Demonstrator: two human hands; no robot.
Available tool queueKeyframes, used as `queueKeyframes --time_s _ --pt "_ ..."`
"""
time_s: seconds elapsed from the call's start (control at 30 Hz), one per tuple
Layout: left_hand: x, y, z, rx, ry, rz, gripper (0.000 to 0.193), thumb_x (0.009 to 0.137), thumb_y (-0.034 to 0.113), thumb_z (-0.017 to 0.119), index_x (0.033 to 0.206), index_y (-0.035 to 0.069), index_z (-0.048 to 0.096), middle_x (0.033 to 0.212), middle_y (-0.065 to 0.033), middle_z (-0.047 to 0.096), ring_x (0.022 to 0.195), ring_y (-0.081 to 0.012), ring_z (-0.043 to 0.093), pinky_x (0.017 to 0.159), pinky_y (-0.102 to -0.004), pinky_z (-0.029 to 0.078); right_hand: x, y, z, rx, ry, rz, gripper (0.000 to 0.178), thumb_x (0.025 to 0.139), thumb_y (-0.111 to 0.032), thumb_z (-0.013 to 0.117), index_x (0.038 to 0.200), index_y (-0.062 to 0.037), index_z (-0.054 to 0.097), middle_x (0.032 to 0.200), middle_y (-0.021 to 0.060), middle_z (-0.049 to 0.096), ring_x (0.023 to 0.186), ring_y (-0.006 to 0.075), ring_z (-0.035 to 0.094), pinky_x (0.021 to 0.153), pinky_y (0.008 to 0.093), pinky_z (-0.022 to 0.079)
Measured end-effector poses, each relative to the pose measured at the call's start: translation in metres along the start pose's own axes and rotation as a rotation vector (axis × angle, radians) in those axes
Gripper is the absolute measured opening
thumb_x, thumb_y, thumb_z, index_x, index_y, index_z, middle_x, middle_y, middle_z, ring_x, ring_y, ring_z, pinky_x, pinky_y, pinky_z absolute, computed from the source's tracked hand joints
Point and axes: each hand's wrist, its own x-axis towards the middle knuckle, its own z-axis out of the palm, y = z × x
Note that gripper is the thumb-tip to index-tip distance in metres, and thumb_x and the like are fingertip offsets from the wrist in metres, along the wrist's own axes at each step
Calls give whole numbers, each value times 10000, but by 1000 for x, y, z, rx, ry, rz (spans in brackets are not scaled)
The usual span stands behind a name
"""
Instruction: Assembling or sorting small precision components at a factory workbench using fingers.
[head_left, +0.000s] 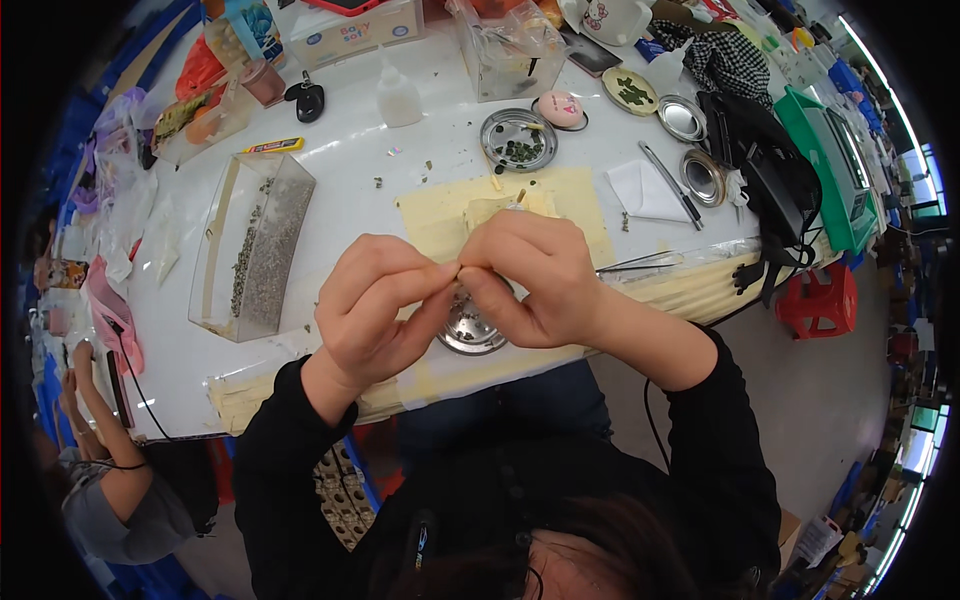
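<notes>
My left hand [378, 308] and my right hand [535, 275] meet in front of me, thumbs and forefingers pinched tip to tip. Whatever sits between the fingertips is too small to make out. Just under them a round metal dish [472, 338] with small dark bits in it is partly covered by my hands. Beyond my knuckles lies a pale yellow sheet [585, 205] on the white table. A pair of tweezers [640, 264] rests to the right of my right hand. Farther off stands another metal dish [520, 163] holding dark green pieces.
On the left is a clear open box [215, 255] of small grey-green pieces. A white squeeze bottle [398, 95], a clear bin [505, 70] and a pink round case [560, 108] stand farther back. At right lie a black bag [765, 170] and a red stool [815, 302]. Another person's arm [115, 440] shows at left.
</notes>
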Motion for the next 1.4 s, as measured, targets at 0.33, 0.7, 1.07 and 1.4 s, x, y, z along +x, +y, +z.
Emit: queueKeyframes --time_s 0.33,0.7,1.07,1.4 --pt "8 10 19 10 -97 -58 211 686 -35 755 878 24 690 754 -74 627 655 -215 596 559 -294 466 -30 -17 -9 -291 174 67 71 842 -53 681 882 -14 637 779 94 626 651 197 617 568 284 487" --pt "-6 -3 14 -207 -103 -192 202 697 -52 749 878 26 704 756 -64 637 669 -191 601 585 -283 466 -34 -27 1 682 200 827 87 882 -63 673 906 13 640 822 56 645 737 92 620 618 239 495" --pt "-9 -5 12 -335 -122 -275 223 719 -48 751 922 40 723 779 -58 641 703 -178 604 597 -277 468 -33 -31 -2 630 115 797 90 952 -54 569 971 29 597 834 60 639 730 97 622 656 239 512" --pt "-8 -3 14 -199 -101 -245 203 721 -55 747 900 35 719 760 -55 640 672 -175 601 590 -270 466 -35 -25 11 46 173 440 85 927 -58 605 930 27 608 806 16 640 672 63 583 602 215 480"
